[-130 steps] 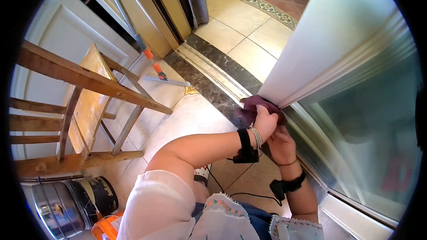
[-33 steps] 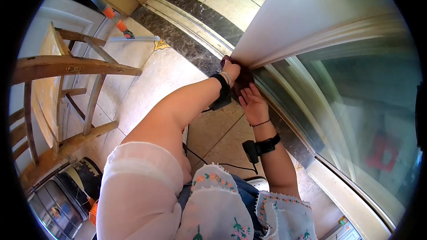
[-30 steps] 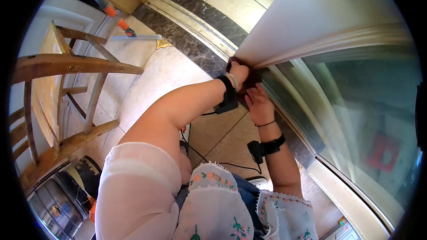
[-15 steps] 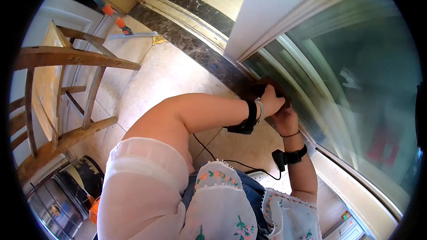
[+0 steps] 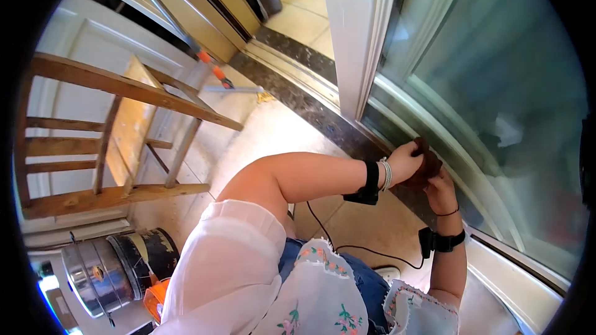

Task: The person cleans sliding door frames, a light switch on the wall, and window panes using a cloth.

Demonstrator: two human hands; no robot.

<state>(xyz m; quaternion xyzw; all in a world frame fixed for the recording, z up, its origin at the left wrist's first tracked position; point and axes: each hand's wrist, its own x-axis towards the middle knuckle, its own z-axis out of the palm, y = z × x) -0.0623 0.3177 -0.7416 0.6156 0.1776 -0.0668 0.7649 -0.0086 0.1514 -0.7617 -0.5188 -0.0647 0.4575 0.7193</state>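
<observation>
A dark reddish-brown cloth (image 5: pixel 425 169) is bunched against the lower part of the glass sliding door (image 5: pixel 496 118), above its bottom rail. My left hand (image 5: pixel 405 164), with a beaded bracelet and black wrist strap, has its fingers closed on the cloth's upper left side. On the cloth's lower right, my right hand (image 5: pixel 442 192) holds it with bent fingers; a thin dark band and a strap circle that wrist. The door's white frame post (image 5: pixel 354 43) stands up and left of both hands, over the floor track (image 5: pixel 292 69).
A wooden chair (image 5: pixel 118 93) lies tilted at the left. Behind it, a squeegee with a long pole (image 5: pixel 167 15) rests on the floor. A metal pot (image 5: pixel 99 276), a black bucket (image 5: pixel 155 251) and an orange object (image 5: pixel 155 298) are at lower left. A black cable (image 5: pixel 372 248) hangs below my arms.
Both hands and the cloth have moved right and down along the door's bottom, away from the frame post. My right hand, earlier with spread fingers, now grips the cloth. The view has shifted.
</observation>
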